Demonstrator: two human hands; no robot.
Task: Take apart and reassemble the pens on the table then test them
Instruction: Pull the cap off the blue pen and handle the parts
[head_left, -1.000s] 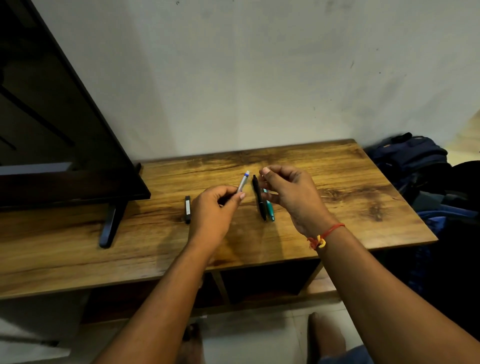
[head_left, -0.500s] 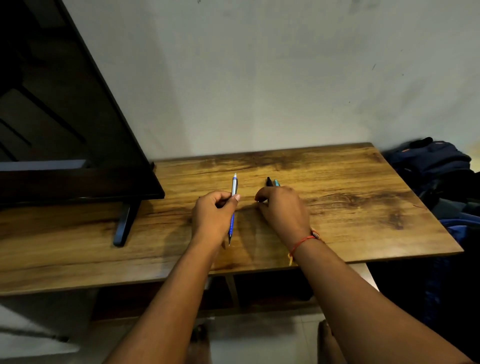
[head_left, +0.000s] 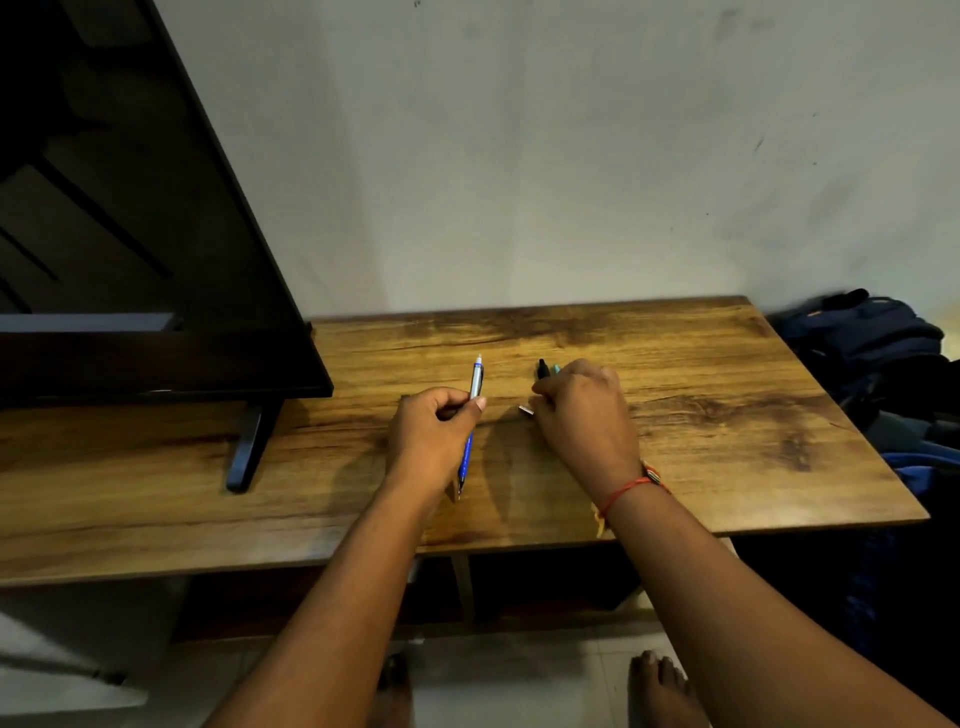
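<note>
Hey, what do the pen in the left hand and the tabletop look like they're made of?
Pen: looks like plastic with a possibly metal upper barrel. The lower part is glossy blue, the upper part silvery grey with a pale cap end; too small to be sure of metal.

Tabletop: wood or wood-look laminate, going by the brown grain streaks and dark knots. The smooth, faintly shiny surface and thin edge hint at laminate.

On the brown wooden desk (head_left: 675, 426), a flat black television (head_left: 130, 260) stands at nine o'clock; black and teal pens (head_left: 543, 368) lie at centre; a dark blue backpack (head_left: 862, 338) sits beside the desk at three o'clock.
</note>
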